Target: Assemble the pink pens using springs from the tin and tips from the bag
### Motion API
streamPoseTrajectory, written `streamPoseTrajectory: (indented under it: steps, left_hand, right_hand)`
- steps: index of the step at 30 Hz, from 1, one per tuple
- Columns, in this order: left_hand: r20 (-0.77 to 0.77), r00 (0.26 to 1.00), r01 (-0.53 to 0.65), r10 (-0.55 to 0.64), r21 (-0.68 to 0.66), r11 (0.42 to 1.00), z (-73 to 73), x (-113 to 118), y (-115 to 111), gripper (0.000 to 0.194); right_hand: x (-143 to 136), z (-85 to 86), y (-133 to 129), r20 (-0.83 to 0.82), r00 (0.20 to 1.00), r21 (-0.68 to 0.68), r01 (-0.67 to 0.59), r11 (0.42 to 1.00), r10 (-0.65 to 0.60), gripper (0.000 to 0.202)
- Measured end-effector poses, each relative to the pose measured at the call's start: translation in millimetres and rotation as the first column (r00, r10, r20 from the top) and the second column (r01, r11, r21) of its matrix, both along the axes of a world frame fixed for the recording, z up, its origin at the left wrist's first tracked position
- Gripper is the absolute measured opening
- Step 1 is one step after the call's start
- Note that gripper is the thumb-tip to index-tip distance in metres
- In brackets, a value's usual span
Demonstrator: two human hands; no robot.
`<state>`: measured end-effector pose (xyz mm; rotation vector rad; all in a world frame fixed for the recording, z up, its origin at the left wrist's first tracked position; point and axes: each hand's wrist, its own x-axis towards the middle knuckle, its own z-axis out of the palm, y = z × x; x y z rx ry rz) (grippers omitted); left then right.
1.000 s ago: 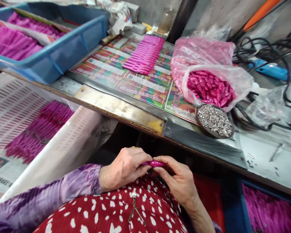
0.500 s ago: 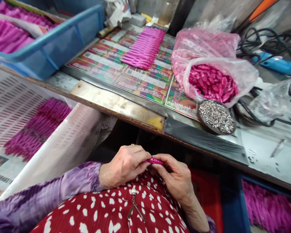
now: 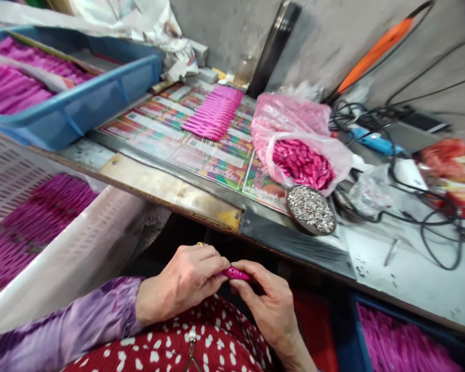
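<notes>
The left hand [image 3: 184,281] and right hand [image 3: 269,299] pinch opposite ends of a glossy, dark-spotted magenta oval piece [image 3: 237,273] beside a red, white-spotted garment [image 3: 217,338], near the metal-edged desk [image 3: 430,289] bearing a round dark dish [image 3: 294,222] of silvery metal bits [image 3: 311,208].

Landmark: pink bag [image 3: 290,116], quantity one. Left of bag: blue crate [image 3: 112,95], one; white basket [image 3: 81,232], one; row of pink pieces [image 3: 215,112], one, individual pieces too blurred for reliable counting. Right of bag: orange handle [image 3: 375,54], one; blue handle [image 3: 375,140], one. Nearer than bag: metal-pin bowl [image 3: 293,219], one; hands, two (left hand [image 3: 184,279], right hand [image 3: 269,294]); held piece [image 3: 238,274], one.
</notes>
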<state>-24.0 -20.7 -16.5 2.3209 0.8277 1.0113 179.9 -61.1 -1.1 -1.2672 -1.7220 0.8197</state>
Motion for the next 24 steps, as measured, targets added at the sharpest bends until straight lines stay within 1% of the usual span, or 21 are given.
streamPoseTrajectory:
  steps: [3,4,6,8,10,11,14,18,21,24]
  left_hand:
    - [0.02,1.0,-0.01,0.009,0.032,0.999,3.9,4,7,0.011]
    - [0.019,1.0,-0.009,0.008,0.036,0.999,4.8,5,9,0.011]
    - [0.009,1.0,-0.001,0.001,0.026,1.0,6.6,5,13,0.011]
    - [0.003,1.0,-0.001,0.001,0.018,1.0,8.5,5,17,0.012]
    - [0.005,1.0,-0.02,0.02,0.035,0.999,10.7,5,20,0.012]
    - [0.012,0.999,-0.036,0.035,0.052,0.998,12.0,5,22,0.012]
    - [0.027,0.997,-0.077,0.075,0.095,0.992,16.5,5,28,0.011]
    - [0.032,0.995,-0.094,0.091,0.127,0.987,21.3,5,33,0.011]
    - [0.047,0.993,-0.114,0.109,0.133,0.984,22.6,5,34,0.011]
    - [0.036,0.993,-0.112,0.108,0.136,0.984,22.2,6,34,0.012]
  right_hand:
    - [15,19.6,11,0.086,0.995,0.113,0.036,0.993,-0.046,0.017]
    - [21,25.6,15,0.119,0.989,0.154,0.073,0.985,-0.092,0.015]
    - [36,34.4,23,0.206,0.95,0.253,0.182,0.95,-0.237,0.011]
    - [51,38.1,31,0.311,0.864,0.386,0.266,0.883,-0.396,0.01]
    - [66,36.9,39,0.406,0.763,0.502,0.275,0.82,-0.504,0.014]
    - [72,35.1,43,0.445,0.72,0.54,0.258,0.801,-0.532,0.017]
    - [87,28.0,52,0.525,0.62,0.595,0.223,0.772,-0.583,0.029]
    - [95,20.9,59,0.581,0.517,0.627,0.207,0.751,-0.628,0.042]
    - [94,18.4,61,0.606,0.468,0.639,0.196,0.744,-0.643,0.046]
    - [93,17.2,61,0.618,0.45,0.644,0.181,0.743,-0.645,0.046]
